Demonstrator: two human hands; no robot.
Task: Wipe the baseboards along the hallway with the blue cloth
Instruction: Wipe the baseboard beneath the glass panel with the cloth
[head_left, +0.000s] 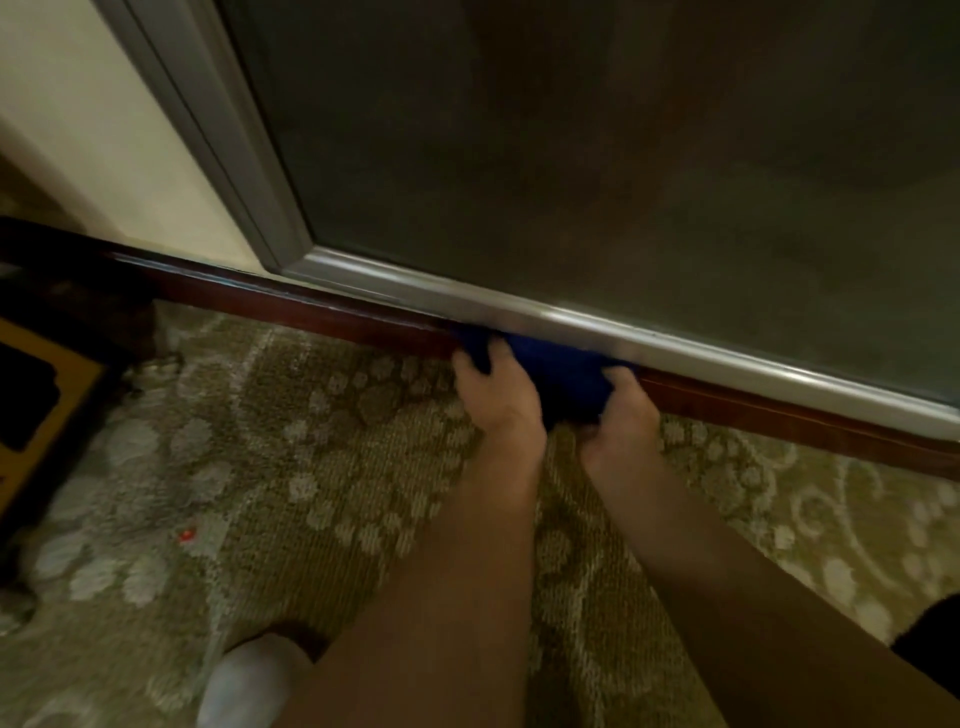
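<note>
A dark red-brown wooden baseboard (311, 312) runs from the left edge down to the right, under a silver-framed mirror panel. The blue cloth (561, 371) is bunched against the baseboard near the middle of the frame. My left hand (501, 395) grips the cloth's left end, with the fingers curled over it. My right hand (623, 410) grips its right end, fingers curled into the fabric. Both forearms reach up from the bottom of the frame. Part of the cloth is hidden behind my hands.
The silver frame (597, 322) of the dark mirror panel (597, 156) sits just above the baseboard. Patterned beige-green carpet (260, 467) covers the floor. A yellow and black object (41, 405) stands at the left edge. A white-socked foot (249, 680) is at the bottom.
</note>
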